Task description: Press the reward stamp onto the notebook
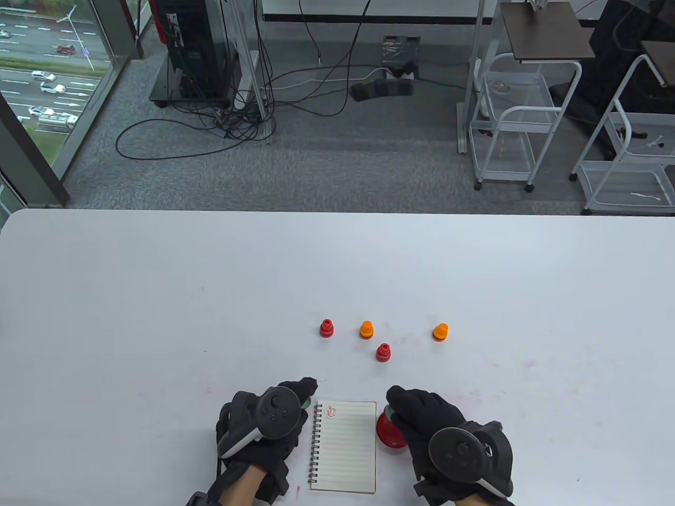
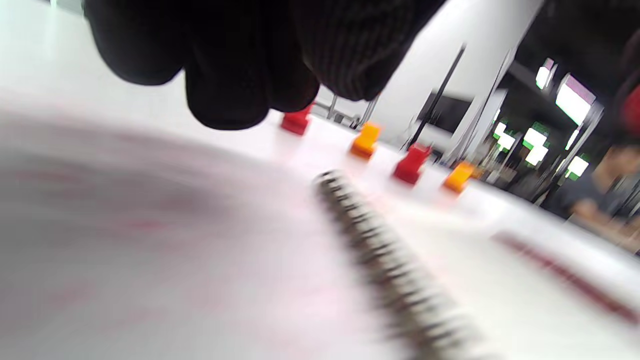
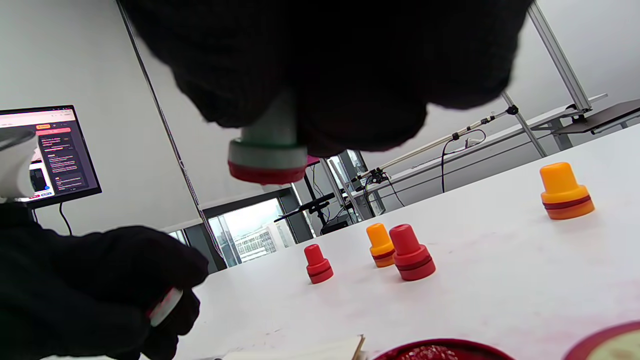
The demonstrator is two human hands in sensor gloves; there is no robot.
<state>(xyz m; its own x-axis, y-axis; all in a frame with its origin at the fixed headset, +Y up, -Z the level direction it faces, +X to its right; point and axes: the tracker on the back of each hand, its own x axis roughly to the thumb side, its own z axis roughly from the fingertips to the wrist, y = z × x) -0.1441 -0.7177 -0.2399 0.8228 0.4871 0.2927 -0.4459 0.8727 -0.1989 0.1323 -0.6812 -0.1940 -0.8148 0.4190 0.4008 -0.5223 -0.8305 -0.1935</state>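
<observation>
We are looking first at the red ink pad (image 1: 389,432), an open round dish lying on the table (image 1: 158,295) just right of the notebook (image 1: 344,447); in the right wrist view its red, inky filling (image 3: 430,352) is showing at the bottom edge, with a second round red-rimmed piece (image 3: 607,342) beside it, possibly its lid.

Our right hand (image 1: 422,421) is hovering over the ink pad, fingers curled down and gripping a stamp (image 3: 267,152) by its white barrel, the red face pointing downward and hanging clear above the pad. Our left hand (image 1: 263,421) is resting at the notebook's left side, near the spiral binding (image 1: 315,443); it is pinching a small white and green object (image 3: 165,307), though we cannot tell what it is.

The notebook is lying open to a lined page between the two hands, and one red stamped mark (image 1: 331,411) is sitting at its top left corner.

Farther out on the table, four more stamps are standing upright and well apart from the hands: a red one (image 1: 326,328), an orange one (image 1: 366,330), another red one (image 1: 384,352) nearer to us, and an orange one (image 1: 440,331) off to the right. Faint pink smudges (image 1: 527,363) are marking the table. The left wrist view is blurred.
</observation>
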